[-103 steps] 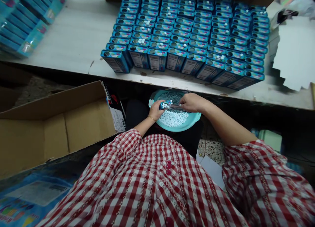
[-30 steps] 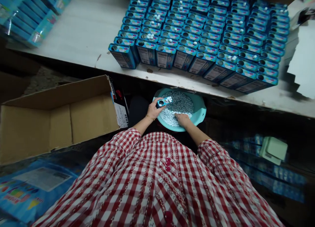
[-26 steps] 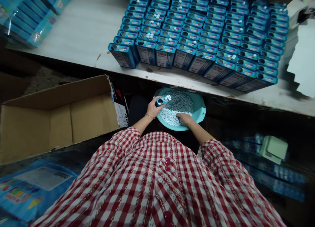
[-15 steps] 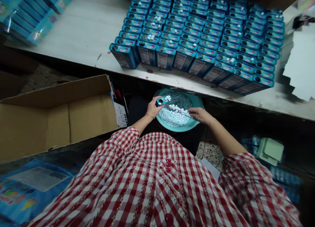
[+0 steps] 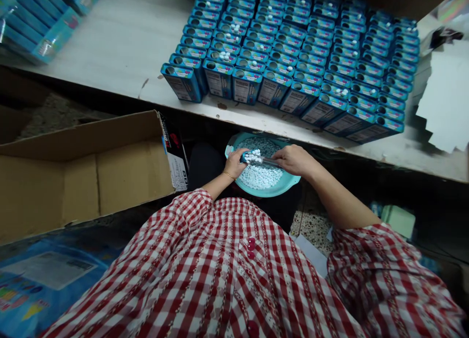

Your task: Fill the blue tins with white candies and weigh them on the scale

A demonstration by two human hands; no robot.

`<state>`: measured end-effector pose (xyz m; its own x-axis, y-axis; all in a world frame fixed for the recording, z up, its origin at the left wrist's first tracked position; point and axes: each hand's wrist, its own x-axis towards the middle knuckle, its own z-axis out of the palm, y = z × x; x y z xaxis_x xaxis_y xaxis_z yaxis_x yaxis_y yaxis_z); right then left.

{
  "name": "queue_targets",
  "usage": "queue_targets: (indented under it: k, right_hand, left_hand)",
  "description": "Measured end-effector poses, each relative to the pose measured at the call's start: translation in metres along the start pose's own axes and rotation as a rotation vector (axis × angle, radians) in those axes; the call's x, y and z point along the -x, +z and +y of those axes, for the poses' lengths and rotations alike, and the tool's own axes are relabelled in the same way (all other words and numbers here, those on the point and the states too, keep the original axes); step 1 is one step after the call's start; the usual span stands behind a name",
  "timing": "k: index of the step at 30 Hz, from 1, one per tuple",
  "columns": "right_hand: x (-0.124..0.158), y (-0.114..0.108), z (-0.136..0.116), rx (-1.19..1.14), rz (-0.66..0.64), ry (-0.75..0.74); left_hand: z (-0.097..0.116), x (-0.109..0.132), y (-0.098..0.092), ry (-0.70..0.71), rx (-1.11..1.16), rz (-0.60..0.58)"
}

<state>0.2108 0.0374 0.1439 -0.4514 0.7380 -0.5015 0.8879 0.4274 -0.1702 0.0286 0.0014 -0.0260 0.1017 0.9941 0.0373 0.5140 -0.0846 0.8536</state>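
Container [image 5: 243, 157] blue, heaped with white pellets [image 5: 253, 156]; left hand [image 5: 235, 164] clasps it; right hand [image 5: 292, 159] grips scoop [image 5: 270, 162], apparently transparent

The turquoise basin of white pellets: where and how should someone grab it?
Probably by the two rim lugs of the turquoise basin, one hand from each side: they jut from opposite sides of the curved rim, beyond the loose white pellets.

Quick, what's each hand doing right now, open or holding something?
Left hand: closed around a small blue container.
Right hand: closed on a clear scoop-like tool, above the white pellets.
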Motion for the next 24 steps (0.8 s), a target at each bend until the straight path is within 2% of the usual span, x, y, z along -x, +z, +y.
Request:
queue_targets:
  k: [4, 7, 13, 18, 21, 24]
  right_hand:
    - [0.008, -0.002, -0.001, 0.051, 0.049, 0.026]
    - [0.024, 0.004, 0.012, -0.020, 0.095, 0.037]
    - [0.052, 0.041, 0.056, -0.282, 0.174, 0.183]
    - [0.043, 0.078, 0.069, -0.265, 0.129, 0.311]
    - [0.034, 0.090, 0.068, -0.280, 0.129, 0.298]
    - [0.027, 0.100, 0.068, -0.310, 0.122, 0.259]
  left_hand:
    - [0.002, 0.000, -0.001, 0.006, -0.011, 0.019]
    - [0.009, 0.003, -0.005, 0.016, -0.046, 0.021]
    - [0.019, 0.007, -0.024, 0.177, -0.172, -0.040]
    - [0.015, 0.007, -0.044, 0.149, 0.050, 0.007]
    - [0.020, 0.010, -0.054, 0.186, 0.154, 0.081]
    - [0.025, 0.011, -0.061, 0.198, 0.148, 0.154]
